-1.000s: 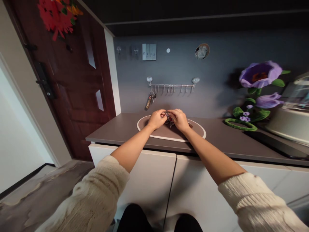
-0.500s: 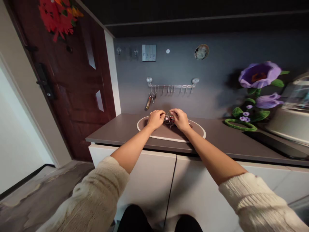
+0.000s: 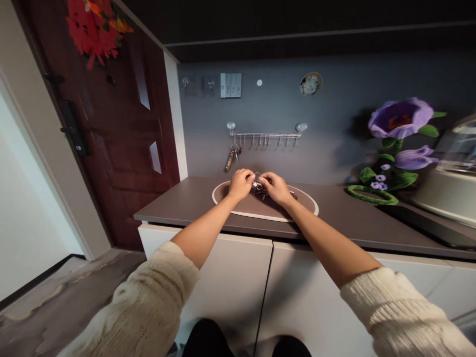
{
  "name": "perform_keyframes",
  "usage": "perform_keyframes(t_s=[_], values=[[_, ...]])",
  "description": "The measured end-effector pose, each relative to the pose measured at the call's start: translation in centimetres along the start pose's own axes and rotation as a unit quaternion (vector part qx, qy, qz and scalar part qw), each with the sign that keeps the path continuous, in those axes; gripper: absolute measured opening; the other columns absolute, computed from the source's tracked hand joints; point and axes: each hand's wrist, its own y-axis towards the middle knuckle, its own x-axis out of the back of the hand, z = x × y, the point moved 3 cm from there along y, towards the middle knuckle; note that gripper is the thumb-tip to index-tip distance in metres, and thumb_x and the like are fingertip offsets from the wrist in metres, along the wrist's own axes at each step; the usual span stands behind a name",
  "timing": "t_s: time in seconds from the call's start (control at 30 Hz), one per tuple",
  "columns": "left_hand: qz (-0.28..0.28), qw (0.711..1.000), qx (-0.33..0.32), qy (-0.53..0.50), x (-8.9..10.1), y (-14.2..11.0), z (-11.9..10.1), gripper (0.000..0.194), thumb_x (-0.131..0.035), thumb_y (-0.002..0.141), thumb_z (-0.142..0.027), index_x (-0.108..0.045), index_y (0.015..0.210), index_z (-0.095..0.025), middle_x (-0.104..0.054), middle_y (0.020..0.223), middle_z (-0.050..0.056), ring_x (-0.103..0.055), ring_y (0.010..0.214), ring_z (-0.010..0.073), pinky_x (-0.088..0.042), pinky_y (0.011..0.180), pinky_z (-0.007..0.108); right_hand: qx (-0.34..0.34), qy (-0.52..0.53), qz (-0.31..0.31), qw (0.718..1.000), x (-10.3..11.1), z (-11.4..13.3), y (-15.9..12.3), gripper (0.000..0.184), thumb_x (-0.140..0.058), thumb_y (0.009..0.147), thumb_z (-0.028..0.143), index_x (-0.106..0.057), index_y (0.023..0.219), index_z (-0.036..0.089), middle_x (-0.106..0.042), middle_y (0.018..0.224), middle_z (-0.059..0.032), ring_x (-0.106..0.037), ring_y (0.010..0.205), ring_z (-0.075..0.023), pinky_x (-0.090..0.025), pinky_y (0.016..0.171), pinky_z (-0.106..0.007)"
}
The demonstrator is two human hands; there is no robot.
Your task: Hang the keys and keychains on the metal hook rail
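Both my hands meet over an oval grey mat (image 3: 297,213) with a white rim on the dark countertop (image 3: 178,203). My left hand (image 3: 241,183) and my right hand (image 3: 275,187) are both closed in a pinch on a small bunch of keys (image 3: 257,185) with a metal ring, held just above the mat. The fingers hide most of the bunch. On the wall behind hangs a metal hook rail (image 3: 265,135), and another set of keys (image 3: 232,155) dangles from its left end.
A dark red door (image 3: 111,119) with a black handle stands at the left. Purple fabric flowers (image 3: 400,139) sit on the counter at the right, beside a grey appliance (image 3: 446,183). White cabinet doors (image 3: 238,277) are below the counter. Light switches (image 3: 230,85) are on the grey wall.
My hands stay pinched on the key bunch, with the fingers shifting slightly. The whole view has drifted a little down and right.
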Motion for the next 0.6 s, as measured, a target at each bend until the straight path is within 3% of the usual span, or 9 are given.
perform_keyframes(t_s=[0.3, 0.6], values=[[-0.025, 0.999, 0.023, -0.029, -0.1, 0.02, 0.32, 0.015, -0.047, 0.079, -0.021, -0.057, 0.069, -0.017, -0.058, 0.072, 0.002, -0.051, 0.073, 0.0132, -0.039, 0.071, 0.025, -0.086, 0.165, 0.028, 0.982, -0.52, -0.3, -0.09, 0.033, -0.059, 0.066, 0.046, -0.058, 0.075, 0.015, -0.059, 0.069, -0.0011, -0.05, 0.063, -0.0114, -0.04, 0.064, -0.026], [-0.028, 0.998, 0.035, -0.036, -0.18, -0.07, 0.04, 0.015, -0.048, 0.079, -0.022, -0.059, 0.069, -0.017, -0.059, 0.072, 0.002, -0.051, 0.075, 0.014, -0.039, 0.072, 0.026, -0.055, 0.12, -0.009, 0.991, 0.02, 0.05, 0.45, 0.029, -0.053, 0.07, 0.045, -0.055, 0.073, 0.016, -0.055, 0.07, -0.0005, -0.048, 0.065, -0.0123, -0.039, 0.066, -0.027]])
